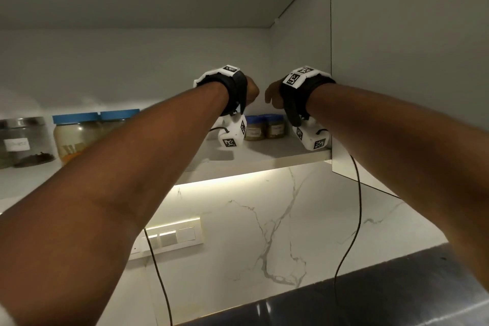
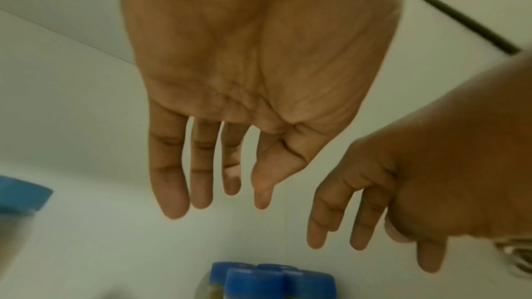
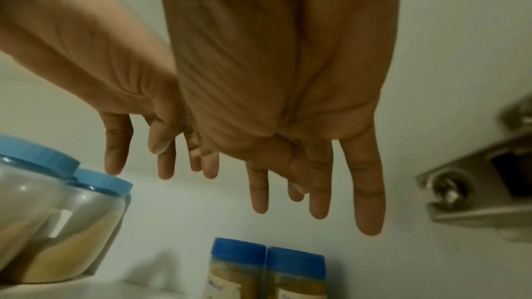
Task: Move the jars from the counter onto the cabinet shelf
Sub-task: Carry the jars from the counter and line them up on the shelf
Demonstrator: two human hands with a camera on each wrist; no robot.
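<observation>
Up inside the cabinet, the left hand (image 2: 259,76) hangs with fingers straight and slightly spread, holding nothing; the right hand (image 3: 287,76) beside it is equally slack and empty, fingers extended downward; the two sit close together but, as far as the head view shows, apart. Just below the fingertips stand two small blue-lidded jars (image 1: 264,127), side by side and touching, upright near the back wall of the cabinet shelf (image 1: 264,156); neither hand touches them. Further left on the same shelf are two larger jars with lighter blue lids (image 1: 79,135) and a metal-lidded jar (image 1: 23,140). To the right a metal door hinge (image 3: 475,185) sits near the right hand. The likely risk is in drawing the arms out; a low wrist unit or trailing cable (image 1: 357,193) could catch a small jar and tip it.
</observation>
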